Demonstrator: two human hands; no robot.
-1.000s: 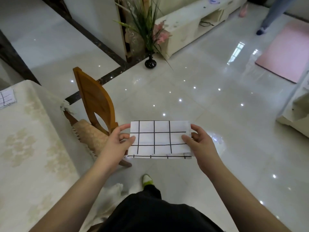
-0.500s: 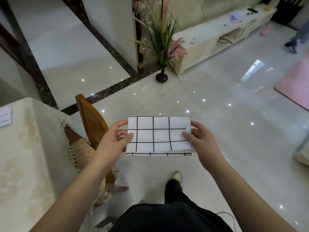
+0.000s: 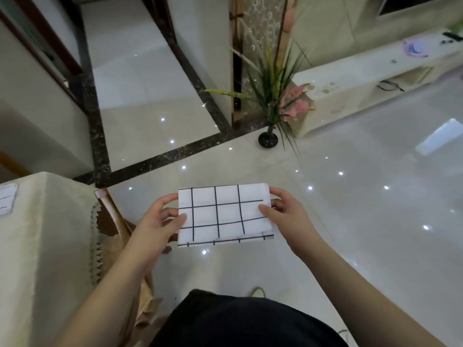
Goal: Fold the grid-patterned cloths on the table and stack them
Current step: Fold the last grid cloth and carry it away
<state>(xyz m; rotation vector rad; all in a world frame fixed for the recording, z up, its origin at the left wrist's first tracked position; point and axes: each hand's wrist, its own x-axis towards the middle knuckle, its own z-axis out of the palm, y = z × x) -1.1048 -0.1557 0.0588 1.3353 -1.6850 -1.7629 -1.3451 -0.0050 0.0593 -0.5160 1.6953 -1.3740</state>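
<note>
A folded white cloth with a black grid is held flat in the air in front of me, above the shiny floor. My left hand pinches its left edge, thumb on top and fingers underneath. My right hand pinches its right edge the same way. Another grid-patterned cloth lies on the table at the far left, cut off by the frame edge.
The table with a cream cloth stands to my left. A wooden chair is tucked against it, just left of my left arm. A black vase with a plant stands on the floor ahead; a low white cabinet is beyond.
The view has swung up and to the left, so the table and chair sit lower left. Both hands keep the same hold on the folded cloth.
</note>
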